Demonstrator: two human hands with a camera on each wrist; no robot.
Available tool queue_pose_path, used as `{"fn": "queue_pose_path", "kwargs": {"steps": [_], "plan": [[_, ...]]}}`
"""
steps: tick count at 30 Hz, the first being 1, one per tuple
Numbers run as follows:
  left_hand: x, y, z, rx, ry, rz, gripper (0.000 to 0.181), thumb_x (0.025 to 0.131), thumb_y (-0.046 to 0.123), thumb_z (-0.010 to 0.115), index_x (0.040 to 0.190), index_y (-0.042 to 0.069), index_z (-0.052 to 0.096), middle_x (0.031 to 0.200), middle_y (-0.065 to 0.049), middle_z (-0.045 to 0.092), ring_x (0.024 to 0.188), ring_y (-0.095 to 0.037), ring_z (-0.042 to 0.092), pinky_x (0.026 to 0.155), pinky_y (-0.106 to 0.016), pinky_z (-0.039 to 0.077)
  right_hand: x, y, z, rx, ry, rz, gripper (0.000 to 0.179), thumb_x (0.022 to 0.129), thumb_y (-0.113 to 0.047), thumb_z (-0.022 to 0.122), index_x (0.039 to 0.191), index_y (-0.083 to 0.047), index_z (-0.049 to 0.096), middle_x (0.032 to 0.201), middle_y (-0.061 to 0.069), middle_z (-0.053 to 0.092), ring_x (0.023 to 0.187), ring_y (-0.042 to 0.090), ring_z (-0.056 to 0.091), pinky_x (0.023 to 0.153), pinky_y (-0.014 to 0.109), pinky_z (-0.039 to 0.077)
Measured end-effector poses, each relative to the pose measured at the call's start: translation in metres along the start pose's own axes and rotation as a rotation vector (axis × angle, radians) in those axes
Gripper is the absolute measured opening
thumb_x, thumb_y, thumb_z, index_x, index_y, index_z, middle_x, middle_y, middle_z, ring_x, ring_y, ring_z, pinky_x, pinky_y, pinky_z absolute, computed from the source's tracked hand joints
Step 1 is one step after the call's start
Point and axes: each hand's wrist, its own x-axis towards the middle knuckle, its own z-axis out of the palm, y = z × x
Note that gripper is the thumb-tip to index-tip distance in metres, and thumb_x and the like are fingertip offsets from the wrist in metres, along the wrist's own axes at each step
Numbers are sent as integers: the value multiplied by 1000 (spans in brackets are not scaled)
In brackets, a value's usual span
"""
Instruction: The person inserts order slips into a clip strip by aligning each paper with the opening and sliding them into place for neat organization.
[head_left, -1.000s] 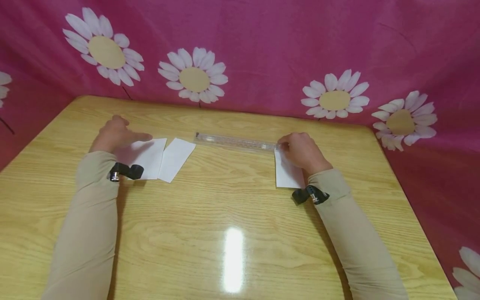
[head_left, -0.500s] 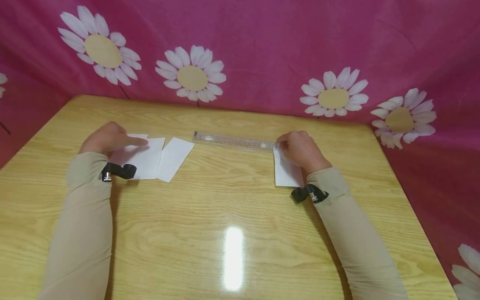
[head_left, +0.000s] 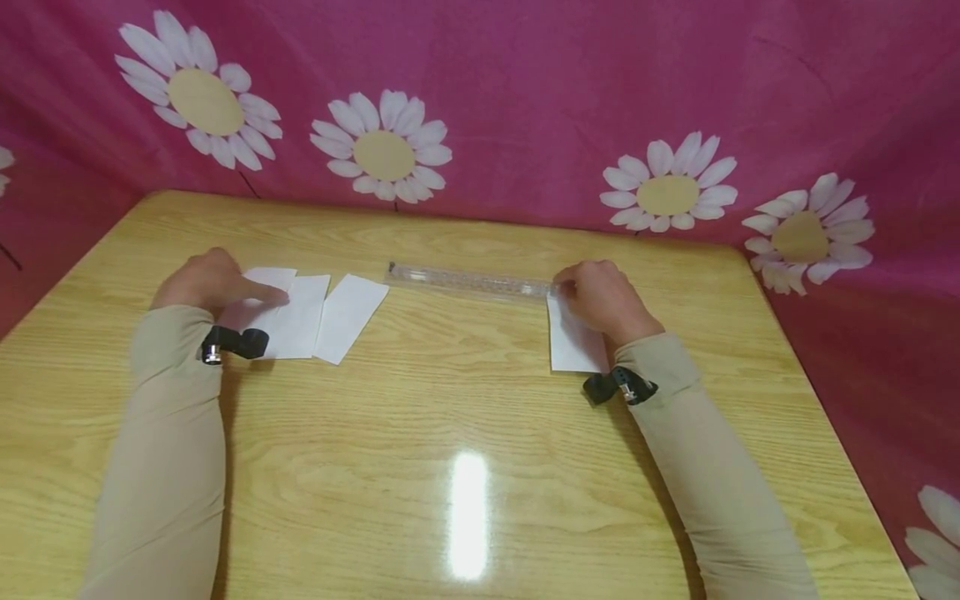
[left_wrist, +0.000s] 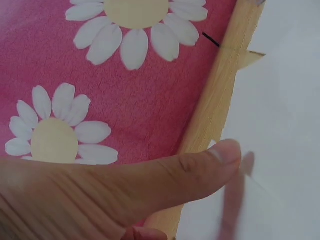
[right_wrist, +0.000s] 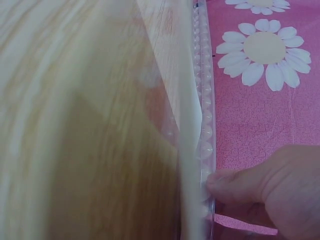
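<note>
My left hand (head_left: 206, 282) rests over the left part of a row of white paper pieces (head_left: 303, 321). Its straight thumb reaches across the paper, the tip right at an edge where two pieces overlap in the left wrist view; the other fingers are mostly hidden. A separate slanted paper piece (head_left: 351, 318) lies just right of them. Farther right, my right hand (head_left: 600, 298) pinches the right end of a long clear plastic strip (head_left: 468, 282), which has a row of round bumps in the right wrist view. Below that hand another white paper piece (head_left: 573, 346) is partly covered.
Everything is on a wood-grain table (head_left: 390, 433). A pink curtain (head_left: 525, 108) printed with white daisies hangs along its back and right side. Black wrist straps with small cameras (head_left: 234, 343) sit on both forearms.
My left hand has drawn back to the left and slightly down, uncovering more of the leftmost paper piece. My right hand and the clear strip have barely moved.
</note>
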Motion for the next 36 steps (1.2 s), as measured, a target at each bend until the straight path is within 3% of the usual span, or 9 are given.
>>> {"fn": "queue_pose_path", "kwargs": {"steps": [3,8,13,18,23,28,31,36], "plan": [[-1,-2,-1,9,-18,-14,76,82,62,77,107,-6,55,79,-10,43,75,-27,49,60,-35,41,0,0,0,-5,-1,2,29,98,-5,59,123,-4,75,127,21,72,118,39,67,104,52,53],[-2,-4,-3,-35,-48,-46,81,80,63,78,114,-5,49,89,-16,48,83,-31,52,63,-36,45,0,0,0,-4,-8,12,30,98,-5,59,123,-4,74,128,21,72,120,39,67,105,52,53],[-3,-4,-3,-10,-56,-57,78,80,62,78,109,-4,52,85,-14,49,82,-31,52,64,-36,44,-1,-1,0,-3,-10,19,29,98,-6,60,123,-5,74,127,21,72,118,39,67,104,51,53],[-3,-3,-4,20,-54,-52,75,80,58,79,108,-6,54,85,-14,49,85,-33,52,66,-37,44,-2,-2,-1,-11,-9,11,30,98,-5,59,124,-4,74,128,21,72,118,39,67,103,52,54],[-3,-1,-3,41,-45,-51,78,83,54,78,117,-11,55,91,-18,51,91,-37,51,69,-40,46,-2,-2,-2,-11,-8,10,31,98,-4,58,124,-4,74,128,22,72,118,39,68,102,52,54],[-1,1,-1,23,-10,-38,65,86,46,78,111,-10,57,87,-15,49,86,-34,51,67,-39,45,-2,-2,-2,-8,-6,12,31,98,-3,58,124,-4,74,128,21,72,118,39,68,102,52,54],[-2,1,1,-16,21,-22,59,87,41,77,112,-5,50,95,-19,48,91,-37,49,70,-41,45,-2,-2,-1,-6,1,13,30,97,-3,59,123,-5,75,127,21,72,116,38,68,101,52,55],[-4,1,1,-75,16,-35,64,91,36,75,130,-5,44,122,-29,49,107,-45,45,79,-49,48,-1,-2,-1,-2,3,22,30,97,-3,59,123,-5,75,127,21,72,114,37,68,100,51,55]]}}
